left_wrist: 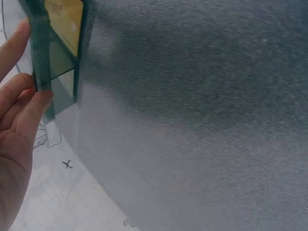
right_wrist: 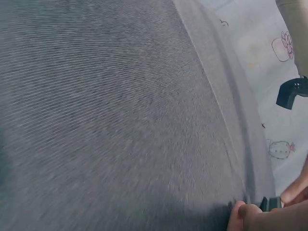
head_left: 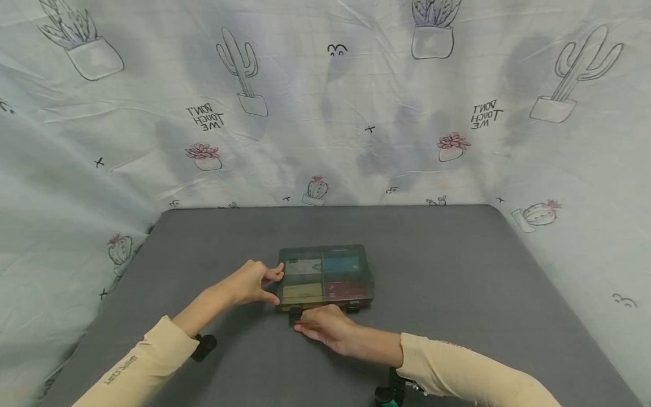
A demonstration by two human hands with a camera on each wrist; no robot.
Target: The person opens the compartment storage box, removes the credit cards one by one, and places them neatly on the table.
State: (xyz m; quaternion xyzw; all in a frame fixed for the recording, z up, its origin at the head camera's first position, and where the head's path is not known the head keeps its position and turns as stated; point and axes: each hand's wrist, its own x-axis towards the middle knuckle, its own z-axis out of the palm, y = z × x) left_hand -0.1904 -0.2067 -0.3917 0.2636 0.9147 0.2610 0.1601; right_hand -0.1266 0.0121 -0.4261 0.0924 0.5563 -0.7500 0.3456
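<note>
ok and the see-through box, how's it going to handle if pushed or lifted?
The box is probably stiff: straight-edged, looks like hard plastic. Lying flat and low, it would likely slide rather than roll or tip. The coloured contents might shift if tilted; they sit in separate compartments.

Cream sleeves bear dark lettering, with black wrist devices.

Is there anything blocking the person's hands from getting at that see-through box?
Nothing visible stands between them: the left hand touches the box at its left end, and the right hand is at the left front latch.
</note>
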